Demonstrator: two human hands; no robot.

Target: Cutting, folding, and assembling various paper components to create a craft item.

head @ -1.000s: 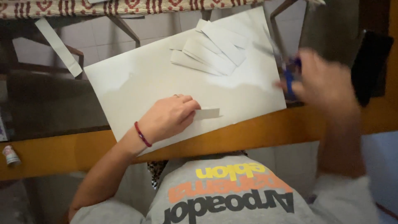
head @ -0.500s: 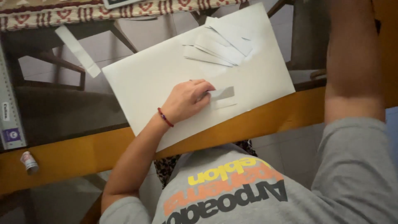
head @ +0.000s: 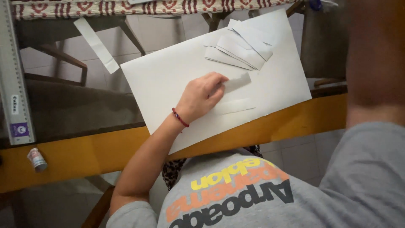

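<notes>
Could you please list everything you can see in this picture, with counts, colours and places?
large paper sheet: one, white, on the glass table top
small paper strip: one, white, under the left fingertips
second strip: one, white, flat on the sheet, nearer the table edge
cut strips pile: several, white, far end of the sheet
loose strip: one, white, left of the sheet
metal ruler: one, grey, far left
small tube: one, white, on the yellow table edge
bracelet: one, red, left wrist
left hand: pressing the small strip
right hand: out of view, only the arm shows
</notes>
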